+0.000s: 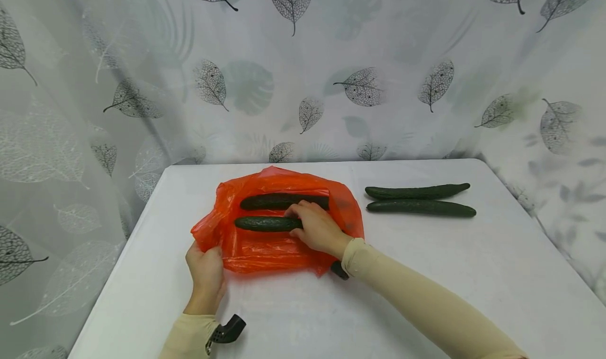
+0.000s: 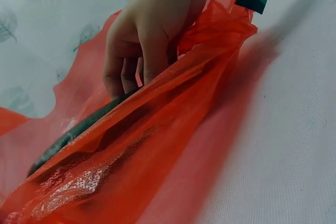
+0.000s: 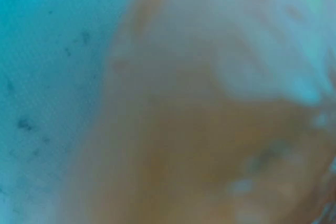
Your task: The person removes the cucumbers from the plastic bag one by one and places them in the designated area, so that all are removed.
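Left hand [image 1: 206, 275] nearest, thumb and fingers pinched tight on the left edge of the red bag [image 1: 270, 251]. Right hand [image 1: 322, 230] at the bag's opening, fingers curled round the right part of the front cucumber [image 1: 265, 224], which lies in the bag, left end exposed. Rear cucumber [image 1: 265, 202] just behind it, also in the bag. Right of bag: two more cucumbers [image 1: 421, 207], side by side on white table [image 1: 284, 317]. Beyond: leaf-print curtain [image 1: 265, 38]

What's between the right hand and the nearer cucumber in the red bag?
Nothing visible: the right hand directly grips the nearer cucumber; the red bag lies around it, not between.
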